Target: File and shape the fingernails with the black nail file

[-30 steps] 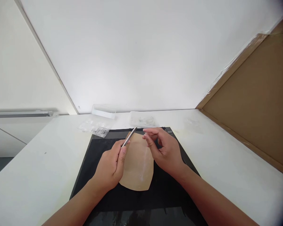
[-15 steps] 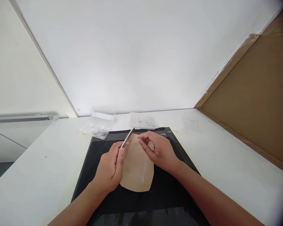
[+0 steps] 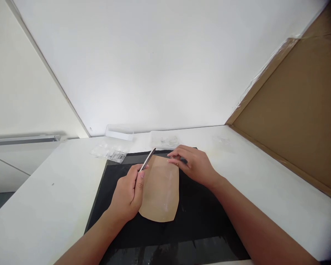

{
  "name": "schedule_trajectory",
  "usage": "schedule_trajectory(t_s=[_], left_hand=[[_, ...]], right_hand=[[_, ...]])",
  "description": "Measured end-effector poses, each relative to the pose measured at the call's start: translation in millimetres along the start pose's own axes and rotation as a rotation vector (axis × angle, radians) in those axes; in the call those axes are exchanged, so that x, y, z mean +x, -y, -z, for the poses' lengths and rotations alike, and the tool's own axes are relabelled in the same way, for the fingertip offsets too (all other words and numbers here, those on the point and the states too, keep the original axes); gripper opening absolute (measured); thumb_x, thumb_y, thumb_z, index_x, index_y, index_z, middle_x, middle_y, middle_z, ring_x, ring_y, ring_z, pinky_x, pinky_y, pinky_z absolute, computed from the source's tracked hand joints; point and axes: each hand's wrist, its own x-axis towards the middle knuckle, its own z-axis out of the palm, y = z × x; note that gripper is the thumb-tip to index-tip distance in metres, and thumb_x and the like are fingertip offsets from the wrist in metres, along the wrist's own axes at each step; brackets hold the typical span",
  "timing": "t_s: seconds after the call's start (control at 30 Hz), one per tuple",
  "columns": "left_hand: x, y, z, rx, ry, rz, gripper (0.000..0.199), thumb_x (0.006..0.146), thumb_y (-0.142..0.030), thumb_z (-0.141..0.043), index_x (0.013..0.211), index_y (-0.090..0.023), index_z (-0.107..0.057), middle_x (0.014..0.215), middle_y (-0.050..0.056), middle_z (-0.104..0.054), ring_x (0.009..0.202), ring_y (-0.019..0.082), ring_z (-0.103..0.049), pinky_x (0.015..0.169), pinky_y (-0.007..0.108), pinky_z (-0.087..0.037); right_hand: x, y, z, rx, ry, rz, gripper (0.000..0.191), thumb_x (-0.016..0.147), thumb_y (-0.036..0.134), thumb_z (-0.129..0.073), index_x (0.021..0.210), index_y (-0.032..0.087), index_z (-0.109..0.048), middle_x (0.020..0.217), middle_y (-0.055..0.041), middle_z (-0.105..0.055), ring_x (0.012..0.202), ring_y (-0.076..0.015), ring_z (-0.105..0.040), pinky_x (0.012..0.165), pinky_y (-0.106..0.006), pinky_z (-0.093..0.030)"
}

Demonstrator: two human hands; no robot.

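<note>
My left hand (image 3: 129,195) is closed around a slim, flat object (image 3: 148,159) with a pale edge and a dark tip. It slants up and away to the right, and its lower end is hidden in my fist. My right hand (image 3: 194,163) hovers over the upper right edge of a tan sheet (image 3: 161,191), fingers bent. A small gap shows between thumb and index finger, with nothing I can make out in it. The sheet has a curved lower edge and lies on a black mat (image 3: 201,217), its left side partly behind my left hand.
Behind the mat stand a clear plastic box (image 3: 119,133) and a translucent tray (image 3: 164,140) with small contents. A clear packet with a printed label (image 3: 118,156) lies at the mat's back left corner. Clear plastic (image 3: 222,141) lies farther right. A cardboard panel (image 3: 289,117) borders the right side.
My right hand has moved right and slightly away from the slim object, its thumb and index finger a little straighter. My left hand keeps its hold. The view has shifted slightly.
</note>
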Motion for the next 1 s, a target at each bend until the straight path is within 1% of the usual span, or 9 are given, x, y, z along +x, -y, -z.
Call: schedule_trajectory(t_s=[0.07, 0.17, 0.3, 0.4, 0.6, 0.8, 0.9, 0.97, 1.0], left_hand=[[0.1, 0.2, 0.0, 0.003, 0.000, 0.004, 0.036, 0.108, -0.037, -0.038, 0.131, -0.020, -0.061, 0.059, -0.006, -0.046, 0.056, 0.017, -0.058, 0.062, 0.026, -0.043], [-0.2, -0.4, 0.7, 0.008, 0.004, 0.021, 0.037, 0.108, -0.038, -0.038, 0.130, -0.020, -0.061, 0.054, -0.006, -0.044, 0.055, 0.018, -0.059, 0.062, 0.027, -0.044], [-0.2, -2.9, 3.1, 0.014, 0.036, 0.033, 0.039, 0.108, -0.038, -0.036, 0.131, -0.019, -0.060, 0.051, -0.006, -0.047, 0.052, 0.019, -0.060, 0.059, 0.027, -0.044], [0.7, -4.5, 4.8, 0.022, 0.034, 0.023, 0.039, 0.108, -0.037, -0.036, 0.131, -0.018, -0.060, 0.056, -0.005, -0.052, 0.054, 0.018, -0.061, 0.056, 0.027, -0.044], [3.0, -6.9, 4.5, 0.033, 0.005, 0.021, 0.038, 0.107, -0.038, -0.037, 0.126, -0.018, -0.062, 0.058, -0.004, -0.052, 0.056, 0.018, -0.062, 0.056, 0.026, -0.044], [3.3, -12.9, 0.1, -0.010, -0.058, 0.062, 0.038, 0.107, -0.041, -0.036, 0.120, -0.019, -0.065, 0.058, -0.004, -0.050, 0.057, 0.018, -0.061, 0.060, 0.026, -0.045], [3.7, -14.1, -0.3, -0.010, -0.063, 0.067, 0.039, 0.106, -0.042, -0.037, 0.119, -0.020, -0.065, 0.058, -0.004, -0.050, 0.058, 0.019, -0.062, 0.059, 0.027, -0.046], [3.8, -14.4, 0.0, -0.013, -0.060, 0.069, 0.039, 0.106, -0.043, -0.037, 0.119, -0.020, -0.066, 0.056, -0.004, -0.049, 0.058, 0.019, -0.062, 0.060, 0.027, -0.046], [3.8, -14.4, 0.2, -0.014, -0.057, 0.069, 0.040, 0.106, -0.043, -0.036, 0.119, -0.020, -0.066, 0.056, -0.005, -0.048, 0.058, 0.019, -0.062, 0.060, 0.027, -0.047]], right_hand=[[1.5, -14.3, 7.7, -0.098, 0.000, -0.068, 0.031, 0.106, 0.043, -0.049, 0.097, 0.024, -0.071, 0.096, -0.0026, -0.076, 0.083, -0.0175, -0.068, 0.067, -0.029, -0.044], [1.9, -43.5, 21.3, -0.191, 0.019, -0.206, 0.030, 0.105, 0.040, -0.048, 0.095, 0.025, -0.072, 0.094, -0.0015, -0.077, 0.083, -0.0196, -0.069, 0.063, -0.030, -0.043], [-5.6, -86.1, 41.1, -0.183, -0.040, -0.375, 0.027, 0.101, 0.037, -0.050, 0.102, 0.025, -0.073, 0.096, -0.0025, -0.078, 0.085, -0.0230, -0.070, 0.070, -0.035, -0.048], [-15.6, -108.6, 54.0, -0.159, -0.107, -0.419, 0.026, 0.096, 0.043, -0.058, 0.099, 0.025, -0.076, 0.101, -0.0058, -0.077, 0.089, -0.0257, -0.069, 0.073, -0.039, -0.050], [-22.6, -116.5, 66.8, -0.071, -0.210, -0.447, 0.028, 0.090, 0.053, -0.068, 0.091, 0.027, -0.077, 0.115, -0.0052, -0.074, 0.102, -0.0260, -0.066, 0.075, -0.037, -0.051], [-21.7, -120.8, 73.2, -0.207, -0.340, -0.497, 0.036, 0.099, 0.047, -0.052, 0.088, 0.024, -0.077, 0.104, -0.0088, -0.078, 0.090, -0.0270, -0.068, 0.078, -0.041, -0.050], [-27.2, -135.3, 73.6, -0.260, -0.317, -0.582, 0.038, 0.100, 0.032, -0.040, 0.101, 0.023, -0.077, 0.100, -0.0082, -0.079, 0.097, -0.0296, -0.069, 0.091, -0.047, -0.050], [-31.7, -146.3, 70.7, -0.267, -0.272, -0.658, 0.042, 0.094, 0.021, -0.041, 0.125, 0.020, -0.069, 0.107, -0.0082, -0.079, 0.113, -0.0329, -0.066, 0.101, -0.053, -0.047], [-33.8, -151.2, 68.1, -0.259, -0.239, -0.687, 0.051, 0.090, 0.018, -0.044, 0.138, 0.017, -0.062, 0.114, -0.0093, -0.078, 0.121, -0.0347, -0.062, 0.106, -0.056, -0.045]])
